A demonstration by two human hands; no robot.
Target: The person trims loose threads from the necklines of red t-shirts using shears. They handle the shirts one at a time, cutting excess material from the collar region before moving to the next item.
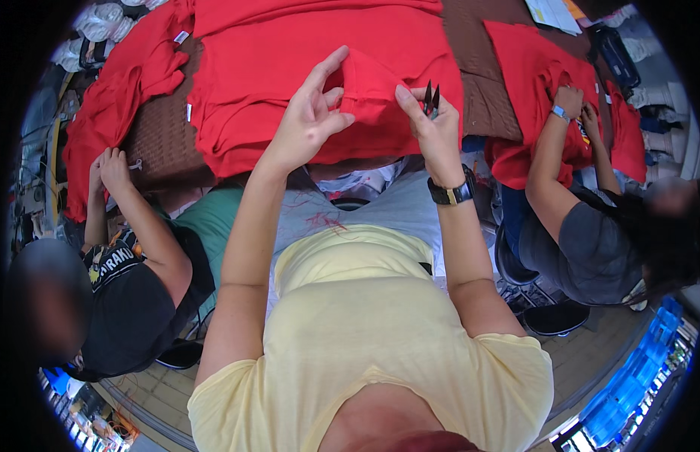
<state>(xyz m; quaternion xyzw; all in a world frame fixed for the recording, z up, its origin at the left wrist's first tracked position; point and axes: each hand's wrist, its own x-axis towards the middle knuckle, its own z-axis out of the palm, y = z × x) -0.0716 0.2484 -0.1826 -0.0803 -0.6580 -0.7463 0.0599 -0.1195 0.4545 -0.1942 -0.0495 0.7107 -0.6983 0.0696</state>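
A red garment lies spread on the brown table in front of me. My left hand pinches a raised fold of its fabric, fingers partly spread. My right hand grips the same fold from the right and holds small black thread snips, blades pointing up. A black watch sits on my right wrist.
A person on my left handles another red garment at the table's edge. A person on my right works on a red garment with both hands. White bundles lie at the far left, papers at the far right.
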